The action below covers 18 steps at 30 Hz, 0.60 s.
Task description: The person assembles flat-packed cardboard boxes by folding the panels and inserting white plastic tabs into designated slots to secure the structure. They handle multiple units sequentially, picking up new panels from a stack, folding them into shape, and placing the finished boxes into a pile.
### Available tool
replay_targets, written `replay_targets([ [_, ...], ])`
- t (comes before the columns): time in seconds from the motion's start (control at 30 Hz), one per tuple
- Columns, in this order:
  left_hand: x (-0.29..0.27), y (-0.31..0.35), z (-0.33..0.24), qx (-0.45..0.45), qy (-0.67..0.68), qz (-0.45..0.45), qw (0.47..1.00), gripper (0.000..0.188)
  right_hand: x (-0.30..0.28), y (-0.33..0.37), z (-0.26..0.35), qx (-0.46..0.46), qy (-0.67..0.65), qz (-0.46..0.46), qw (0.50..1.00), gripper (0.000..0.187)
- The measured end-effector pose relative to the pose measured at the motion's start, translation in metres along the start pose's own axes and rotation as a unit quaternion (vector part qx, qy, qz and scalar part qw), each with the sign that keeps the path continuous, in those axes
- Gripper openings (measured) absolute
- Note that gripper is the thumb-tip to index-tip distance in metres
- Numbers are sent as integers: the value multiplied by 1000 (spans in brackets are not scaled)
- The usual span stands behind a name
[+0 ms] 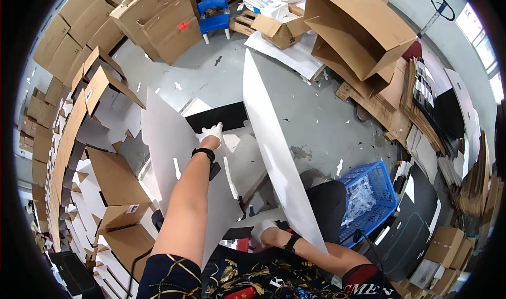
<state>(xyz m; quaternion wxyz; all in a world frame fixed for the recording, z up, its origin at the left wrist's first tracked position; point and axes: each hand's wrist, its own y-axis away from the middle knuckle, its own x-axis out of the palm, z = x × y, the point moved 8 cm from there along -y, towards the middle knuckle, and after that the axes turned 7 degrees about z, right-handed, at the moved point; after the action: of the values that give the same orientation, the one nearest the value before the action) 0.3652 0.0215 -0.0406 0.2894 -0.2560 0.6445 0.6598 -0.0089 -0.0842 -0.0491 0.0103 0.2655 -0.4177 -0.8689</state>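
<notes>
A large folded cardboard piece stands in front of me, its tall white right panel [271, 141] and white left panel [166, 135] rising upright. Between them at the far side runs a black strip-like panel [224, 116]. My left hand [210, 134], in a white glove, reaches across to that black panel, its fingers stretched out against it. Low and close to my body is my right hand [262, 231], also gloved, by the near edge of the piece and the foot of the right panel. Its fingers are mostly hidden.
A blue plastic basket [392, 196] with clear plastic pieces stands at my right. Open brown-and-white cartons [121, 177] line the left. Farther off are a large open carton [363, 30], a blue stool [214, 17] and stacked cardboard sheets [421, 109]. Scraps litter the grey floor [211, 77].
</notes>
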Motion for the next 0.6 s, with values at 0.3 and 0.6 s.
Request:
replay_targets([
  [0.3,-31,-11,41,71,32,4,997,43,-25,6,11,66,69,-30,995,20],
  [0.6,-63,116,22,180,122,-59,974,35,-131,152,108,-109,3,-320,941,24],
])
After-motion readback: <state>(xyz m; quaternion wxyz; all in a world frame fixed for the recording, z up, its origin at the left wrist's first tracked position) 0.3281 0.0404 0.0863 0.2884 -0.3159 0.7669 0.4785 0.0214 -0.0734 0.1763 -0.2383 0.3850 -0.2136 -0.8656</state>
